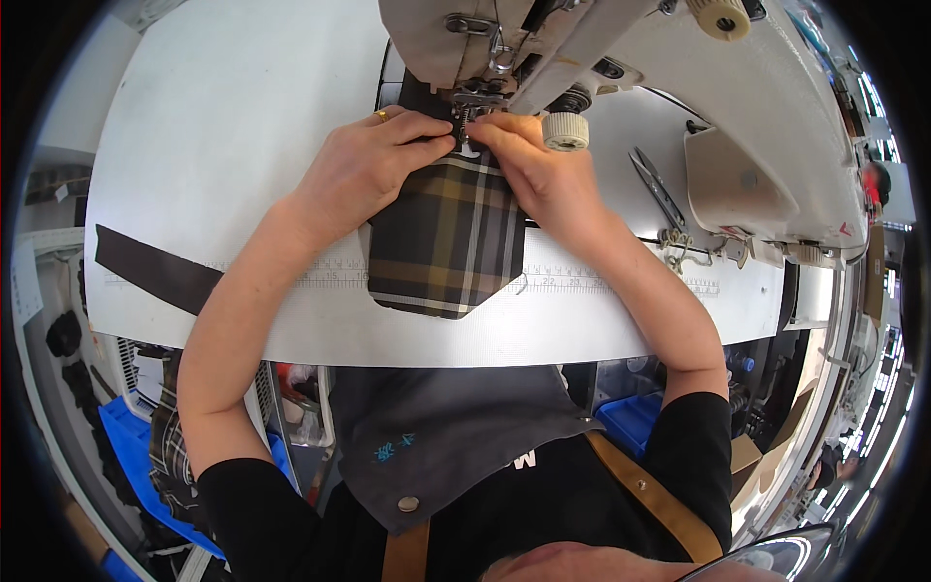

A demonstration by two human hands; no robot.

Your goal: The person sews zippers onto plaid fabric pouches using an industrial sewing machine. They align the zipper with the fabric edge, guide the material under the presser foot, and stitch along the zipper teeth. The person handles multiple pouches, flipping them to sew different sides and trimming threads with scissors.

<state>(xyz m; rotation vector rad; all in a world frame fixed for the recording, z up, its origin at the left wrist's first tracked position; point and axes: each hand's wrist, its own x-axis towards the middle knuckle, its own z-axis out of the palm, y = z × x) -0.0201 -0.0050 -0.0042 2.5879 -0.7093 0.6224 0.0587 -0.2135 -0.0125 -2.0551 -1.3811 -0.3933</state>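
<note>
A plaid fabric piece [446, 238] in dark, olive and white checks lies flat under the sewing machine [592, 58], its cut corners toward me. At its far edge, by the presser foot [466, 131], my left hand [364, 163] is closed, thumb and fingers pinched on the cloth left of the needle. My right hand [548, 170] does the same from the right, fingertips almost meeting the left ones. A dark strip of material shows behind the foot. The fingertips partly hide the cloth's edge there.
On the white table [223, 126], a dark fabric strip [160, 272] lies beside my left forearm. Thread snips [658, 189] and a tangled cord [684, 247] are right of my right hand. A printed ruler scale [621, 281] crosses the table. Blue bins [630, 422] stand below its edge.
</note>
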